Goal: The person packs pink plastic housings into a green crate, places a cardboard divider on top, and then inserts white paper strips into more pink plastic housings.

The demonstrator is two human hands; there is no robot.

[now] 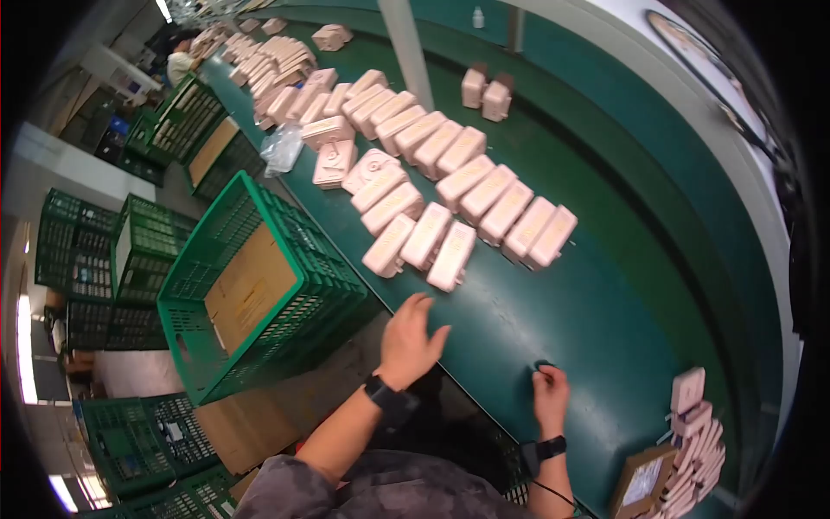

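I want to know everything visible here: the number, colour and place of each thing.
Bench: one, green, across the middle
Boxes: many, pale pink, along the bench, more at lower right
Crates: several, green, left of the bench
Cardboard: several pieces, brown, in and beside crates
Carton: one, brown, lower right
Plastic bag: one, clear, bench's left edge
Post: one, whitish, top centre
Bottle: one, whitish, top centre
Co-worker: one, light top, far upper left
Small unclear item: one, dark, by the right hand
Wristbands: two, black, one per wrist
Left hand: one, bare, near the boxes
Right hand: one, bare, over the bench
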